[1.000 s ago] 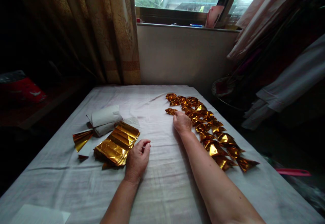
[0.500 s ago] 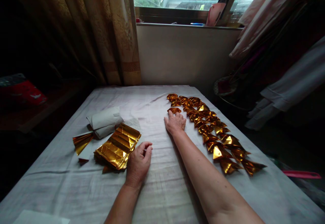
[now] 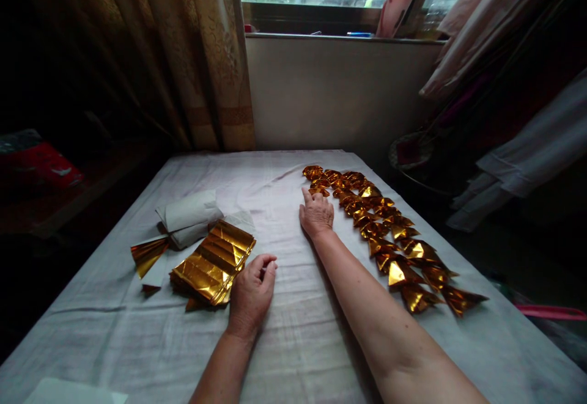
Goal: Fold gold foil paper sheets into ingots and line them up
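My right hand reaches across the white cloth and its fingertips press on a folded gold foil piece at the near side of a long double row of folded gold pieces. The fingers look bent together on that piece. My left hand lies on the cloth with its fingers loosely curled and nothing in them, right beside a stack of flat gold foil sheets.
A folded white paper bundle and a loose gold sheet lie left of the stack. A curtain and a window sill are behind the table. Clothes hang at the right. A white paper lies near the front left corner.
My right hand has slid a gold piece leftward out of the row, then pushed it away toward the row's far end. My left hand has stayed put.
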The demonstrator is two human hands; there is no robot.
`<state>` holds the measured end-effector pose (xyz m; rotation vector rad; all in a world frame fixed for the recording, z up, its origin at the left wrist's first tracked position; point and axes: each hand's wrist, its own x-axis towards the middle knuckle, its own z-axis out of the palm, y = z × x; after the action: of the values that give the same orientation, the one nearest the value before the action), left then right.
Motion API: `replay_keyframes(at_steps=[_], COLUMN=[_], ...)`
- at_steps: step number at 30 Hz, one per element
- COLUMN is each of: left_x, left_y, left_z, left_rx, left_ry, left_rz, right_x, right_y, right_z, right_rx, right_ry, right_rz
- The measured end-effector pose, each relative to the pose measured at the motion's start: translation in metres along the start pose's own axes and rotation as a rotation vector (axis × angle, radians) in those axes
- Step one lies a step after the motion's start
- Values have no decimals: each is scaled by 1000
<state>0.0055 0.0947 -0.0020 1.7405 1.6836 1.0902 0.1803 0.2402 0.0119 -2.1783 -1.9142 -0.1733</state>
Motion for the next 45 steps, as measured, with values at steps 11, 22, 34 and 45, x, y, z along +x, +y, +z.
replay_keyframes(at_steps=[11, 22, 34, 45], left_x=[-1, -1, -1, -1], left_y=[0, 0, -1, 0], left_z=[-1, 0, 0, 0], left_rx=[-2, -19, -18, -1], left_ry=[5, 13, 11, 10], left_rz=[13, 10, 11, 16], right_x=[21, 29, 32, 28], right_y=[13, 23, 22, 22], right_z=[1, 1, 1, 3], right_rx=[-80, -90, -80, -51], right_ry=[-49, -44, -55, -49], right_rz=[-33, -70, -65, -88])
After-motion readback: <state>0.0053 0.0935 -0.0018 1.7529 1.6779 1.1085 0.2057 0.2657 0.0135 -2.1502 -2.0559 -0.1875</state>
